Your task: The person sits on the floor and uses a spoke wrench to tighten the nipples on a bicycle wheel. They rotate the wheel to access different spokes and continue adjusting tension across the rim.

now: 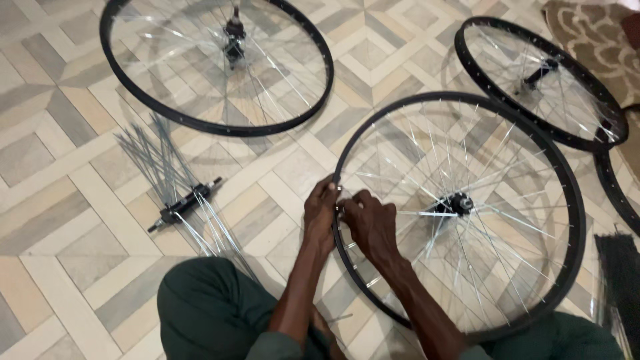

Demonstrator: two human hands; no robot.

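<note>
On the patterned tile floor (60, 153), between my knees, I am working at the near-left edge of the black wheel rim (573, 200), which is lying flat with its hub (457, 203) at the centre. My left hand (320, 217) is pinching the rim from outside, fingers closed on it; my right hand (370, 223) is reaching over from inside, fingertips closed on something small at a spoke (417, 213) end, too small to tell. I judge this to be spoke fitting at the rim; the next move calls for fine fingertip turning. A loose hub with spokes (183, 203) is lying to the left, and two more wheels (217, 63) (540, 83) beyond, crowding nothing.
</note>
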